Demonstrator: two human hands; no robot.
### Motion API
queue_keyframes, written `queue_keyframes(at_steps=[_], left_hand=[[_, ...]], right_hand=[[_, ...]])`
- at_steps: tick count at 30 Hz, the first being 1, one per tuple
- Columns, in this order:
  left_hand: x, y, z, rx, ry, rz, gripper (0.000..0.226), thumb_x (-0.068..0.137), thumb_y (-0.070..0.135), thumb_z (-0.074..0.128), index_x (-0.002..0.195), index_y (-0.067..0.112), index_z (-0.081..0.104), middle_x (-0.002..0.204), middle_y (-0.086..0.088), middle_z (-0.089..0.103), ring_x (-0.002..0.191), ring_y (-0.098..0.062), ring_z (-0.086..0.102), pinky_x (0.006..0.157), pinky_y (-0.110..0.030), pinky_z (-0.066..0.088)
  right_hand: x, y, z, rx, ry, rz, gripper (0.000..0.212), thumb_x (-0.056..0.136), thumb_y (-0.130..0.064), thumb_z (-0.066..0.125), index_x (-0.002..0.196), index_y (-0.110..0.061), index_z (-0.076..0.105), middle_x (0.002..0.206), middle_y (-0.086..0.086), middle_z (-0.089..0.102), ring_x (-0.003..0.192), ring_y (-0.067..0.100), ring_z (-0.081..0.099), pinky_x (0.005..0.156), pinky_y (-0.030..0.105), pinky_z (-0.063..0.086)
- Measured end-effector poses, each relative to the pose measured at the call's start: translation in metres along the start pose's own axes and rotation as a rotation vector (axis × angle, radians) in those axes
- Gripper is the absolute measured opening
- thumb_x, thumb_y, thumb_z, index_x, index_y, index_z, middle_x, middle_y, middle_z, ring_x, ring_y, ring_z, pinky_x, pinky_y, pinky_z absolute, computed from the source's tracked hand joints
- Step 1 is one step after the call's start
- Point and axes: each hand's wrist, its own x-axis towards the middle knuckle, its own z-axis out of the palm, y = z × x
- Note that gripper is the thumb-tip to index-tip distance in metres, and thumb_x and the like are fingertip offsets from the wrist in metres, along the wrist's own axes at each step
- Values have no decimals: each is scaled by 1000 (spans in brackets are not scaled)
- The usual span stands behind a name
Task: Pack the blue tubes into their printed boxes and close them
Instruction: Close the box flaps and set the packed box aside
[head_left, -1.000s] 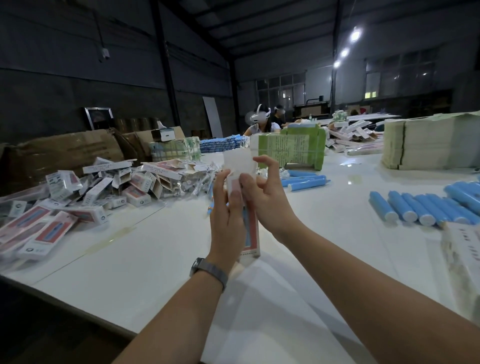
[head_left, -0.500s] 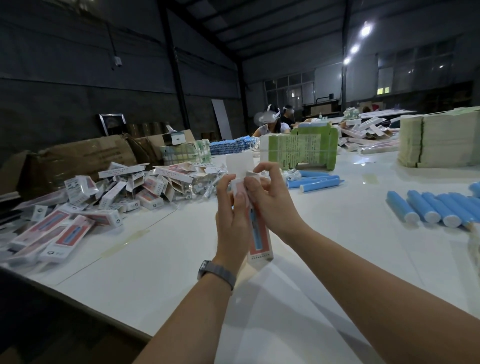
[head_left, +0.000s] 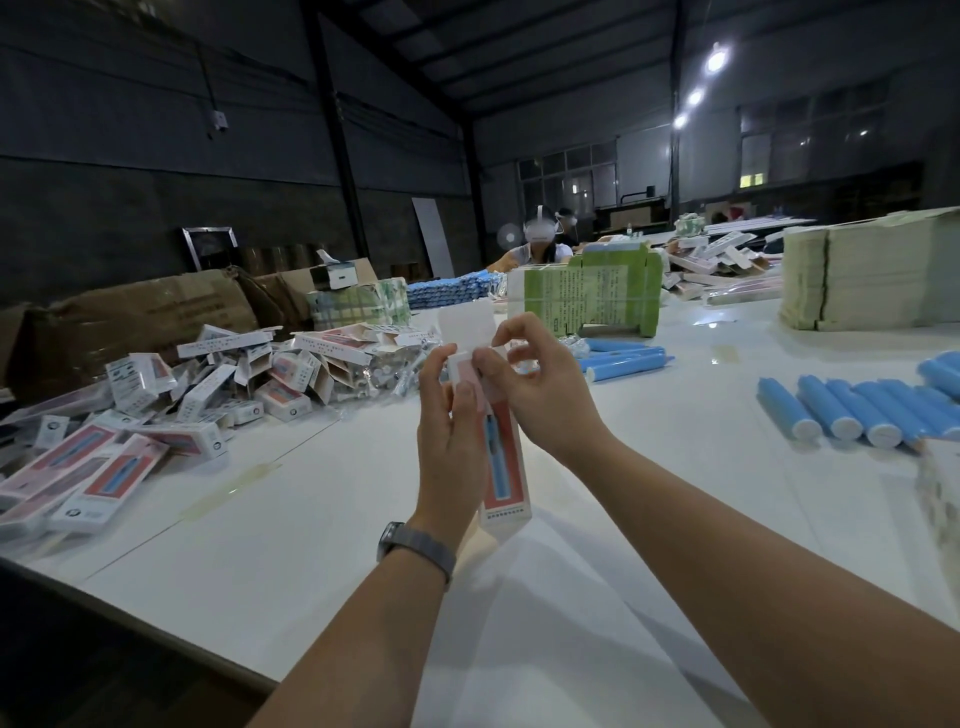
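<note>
The fingers and thumb of the left hand (head_left: 451, 415) are curled around the upper part of a tall red-and-white printed cardboard box (head_left: 503, 457), held upright above the white table (head_left: 322, 545). The right hand (head_left: 540, 384) pinches the box's top end with thumb and forefinger, under the raised white flap (head_left: 466, 325). A row of blue plastic tubes with white caps (head_left: 852, 410) lies at the right. A heap of packed printed boxes (head_left: 208, 384) is at the left.
</note>
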Motion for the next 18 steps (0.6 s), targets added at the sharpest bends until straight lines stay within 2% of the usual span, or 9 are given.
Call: queue_keyframes(at_steps=[2,4,6,9,13,18], left_hand=[[0,0,0,-1,-2,1,25,101,43,34,126,49,39,98,22,65,89,-13,70,75,-32,61],[0,0,0,-2,0,-6,25,103,41,34,127,46,39,98,24,65,90,-10,70,73,-27,60],[-1,0,0,-5,-1,-15,24,105,39,33,126,51,37,99,25,65,91,-9,70,72,-25,58],[-1,1,-1,-1,-8,-20,28,107,37,32,122,59,36,100,24,65,91,-9,70,72,-23,58],[0,2,0,8,-5,-28,25,105,39,32,123,56,37,98,25,65,90,-7,69,70,-21,56],[0,2,-2,-3,-13,-41,28,103,41,32,117,65,39,95,24,63,89,-7,69,69,-21,56]], right_hand=[[3,-1,-3,-42,17,-31,15,90,-24,70,87,-21,56,99,-8,64,97,14,60,78,33,54],[5,-3,-4,-33,12,-28,16,88,-22,72,84,-16,57,101,-12,64,98,9,61,81,35,55],[6,-3,-4,-18,6,-26,17,87,-20,74,81,-17,57,103,-13,65,96,4,62,79,34,56],[7,-2,-5,-13,-3,-42,21,86,-19,74,79,-25,55,103,-7,65,94,4,61,73,28,55],[6,-3,-4,-3,-64,-24,20,89,-24,71,81,-34,55,89,-17,63,82,1,61,65,14,49],[5,-2,-9,11,-44,-12,13,95,-28,64,82,-30,61,87,-16,65,82,2,61,69,14,50]])
